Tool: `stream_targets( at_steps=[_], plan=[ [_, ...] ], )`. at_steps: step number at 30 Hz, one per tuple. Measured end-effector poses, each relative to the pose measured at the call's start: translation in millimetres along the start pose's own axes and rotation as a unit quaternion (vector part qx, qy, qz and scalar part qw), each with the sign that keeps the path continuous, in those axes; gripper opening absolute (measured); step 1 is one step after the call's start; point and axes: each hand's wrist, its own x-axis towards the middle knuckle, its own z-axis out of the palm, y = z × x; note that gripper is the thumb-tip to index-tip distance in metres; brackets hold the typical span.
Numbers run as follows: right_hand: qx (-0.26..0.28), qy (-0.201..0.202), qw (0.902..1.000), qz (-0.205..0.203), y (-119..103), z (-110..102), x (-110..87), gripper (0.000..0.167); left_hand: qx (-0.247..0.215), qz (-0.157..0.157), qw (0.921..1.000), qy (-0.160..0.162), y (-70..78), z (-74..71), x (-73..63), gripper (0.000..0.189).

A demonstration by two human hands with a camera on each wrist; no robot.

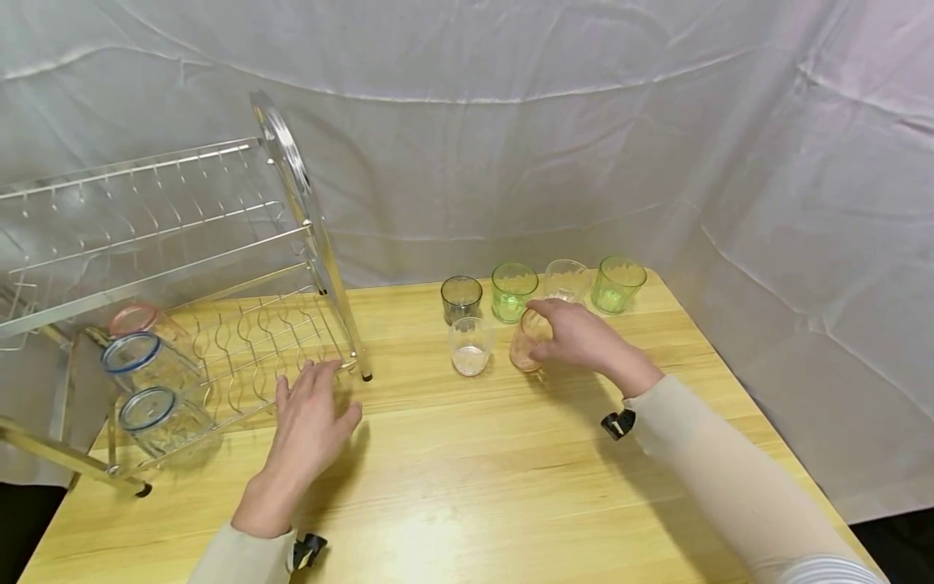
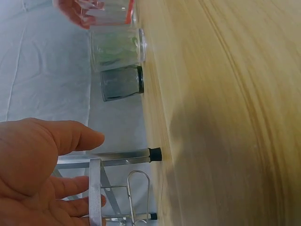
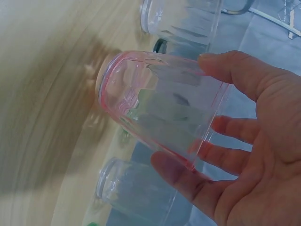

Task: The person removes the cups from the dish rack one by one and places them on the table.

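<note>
My right hand [image 1: 580,334] grips a pink-tinted clear glass [image 1: 522,354] near its rim, thumb on one side and fingers on the other. In the right wrist view this pink glass [image 3: 162,103] stands tilted, its base close over the wood. Beside it is a clear glass [image 1: 469,359]. My left hand [image 1: 310,422] is at the front right corner of a metal dish rack [image 1: 153,281], fingers spread and holding nothing. The left wrist view shows its fingers partly hidden behind a rack bar [image 2: 95,188].
Along the table's back edge stand a dark grey glass [image 1: 460,306], a green glass [image 1: 513,302], a clear glass [image 1: 567,274] and another green glass [image 1: 618,288]. On the rack's lower tier, a pink-rimmed glass [image 1: 134,319] and two blue-rimmed glasses [image 1: 146,367] lean upside down. Grey cloth [image 1: 467,178] hangs behind.
</note>
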Motion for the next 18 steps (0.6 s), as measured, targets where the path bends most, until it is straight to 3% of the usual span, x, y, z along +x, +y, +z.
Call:
stream_targets(
  at_steps=[18],
  plan=[
    [-0.036,-0.011,0.9991,0.017,-9.3,3.5,16.7,0.080,0.000,-0.004,1.0000,-0.009,-0.4,-0.5,-0.3,0.066]
  ],
)
